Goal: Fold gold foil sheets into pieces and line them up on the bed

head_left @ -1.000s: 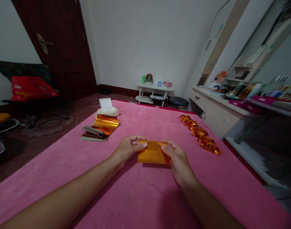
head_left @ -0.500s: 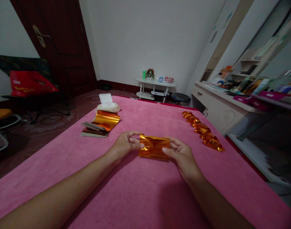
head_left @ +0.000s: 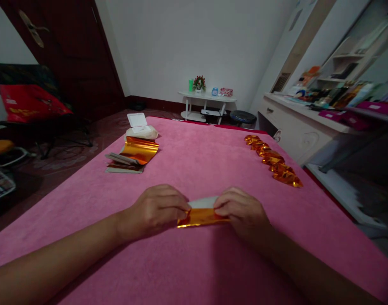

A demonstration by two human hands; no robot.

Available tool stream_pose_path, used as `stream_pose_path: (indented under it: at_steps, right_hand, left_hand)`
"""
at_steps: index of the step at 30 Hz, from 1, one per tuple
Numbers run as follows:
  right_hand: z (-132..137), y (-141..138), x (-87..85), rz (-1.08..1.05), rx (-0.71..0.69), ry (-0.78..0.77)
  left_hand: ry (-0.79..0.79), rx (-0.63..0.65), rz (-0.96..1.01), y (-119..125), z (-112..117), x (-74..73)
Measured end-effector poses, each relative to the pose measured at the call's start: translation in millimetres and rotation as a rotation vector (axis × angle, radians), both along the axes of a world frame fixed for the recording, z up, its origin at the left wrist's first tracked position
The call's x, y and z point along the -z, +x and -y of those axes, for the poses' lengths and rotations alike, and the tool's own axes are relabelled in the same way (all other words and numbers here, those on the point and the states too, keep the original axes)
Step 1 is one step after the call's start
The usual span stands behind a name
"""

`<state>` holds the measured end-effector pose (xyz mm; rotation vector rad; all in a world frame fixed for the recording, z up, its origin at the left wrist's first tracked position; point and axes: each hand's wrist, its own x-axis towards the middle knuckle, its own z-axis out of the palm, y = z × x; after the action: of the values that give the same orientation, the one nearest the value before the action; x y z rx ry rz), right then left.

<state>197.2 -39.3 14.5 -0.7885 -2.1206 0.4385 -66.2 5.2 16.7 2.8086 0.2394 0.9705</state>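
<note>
A sheet of gold foil paper (head_left: 203,217) lies low on the pink cloth, partly folded over, with its pale backing showing along the far side. My left hand (head_left: 159,209) grips its left end, fingertips pressed together at the fold. At the right end, my right hand (head_left: 245,212) pinches the same fold in its closed fingers. Left of centre rests a stack of foil paper sheets (head_left: 139,150), gold and grey sides both visible. Several folded gold foil pieces (head_left: 272,161) sit in a row on the right.
The pink cloth (head_left: 194,165) covers the table. Behind the stack is a pack with its white lid raised (head_left: 138,123). A white dresser (head_left: 295,123) borders the right side. Beyond the far edge are a small white stand (head_left: 208,98) and a dark round stool (head_left: 242,117).
The foil sheet has come closer and lower. It is now folded over, with its pale side showing. My fingers have moved to press on top of the fold, and the view has shifted slightly.
</note>
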Motion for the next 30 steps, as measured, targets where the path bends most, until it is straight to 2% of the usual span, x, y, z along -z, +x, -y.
stream_pose_path:
  at_steps: [4, 7, 9, 12, 15, 20, 22, 25, 27, 30]
  right_hand:
    - [23, -5, 9.0, 0.189, 0.033, -0.069]
    - [34, -8, 7.4, 0.223, 0.064, -0.115]
    - [38, -10, 2.8, 0.233, 0.087, -0.170]
    - [42, -16, -5.7, 0.255, 0.207, -0.307]
    - [41, -20, -12.4, 0.264, 0.317, -0.404]
    - [40, -19, -20.2, 0.186, 0.335, -0.566]
    - [42, -19, -21.6, 0.196, 0.401, -0.642]
    - [47, -20, -18.8, 0.287, 0.491, -0.656]
    - [50, -21, -13.4, 0.276, 0.461, -0.624]
    - [54, -21, -2.9, 0.136, 0.370, -0.540]
  left_hand:
    - [-0.008, -0.015, -0.216, -6, 22, 4.0]
    - [-0.068, -0.070, -0.269, -5, 33, -3.6]
    - [-0.162, -0.117, -0.300, -2, 37, -8.9]
    - [-0.337, -0.232, -0.329, 5, 40, -11.1]
    - [-0.453, -0.367, -0.335, 13, 38, -7.1]
    - [-0.534, -0.493, -0.359, 18, 34, -4.8]
    - [-0.540, -0.502, -0.378, 18, 34, -6.0]
    - [-0.542, -0.496, -0.379, 17, 34, -5.2]
    - [-0.546, -0.491, -0.352, 16, 34, -2.0]
    - [-0.574, -0.450, -0.260, 14, 34, 4.7]
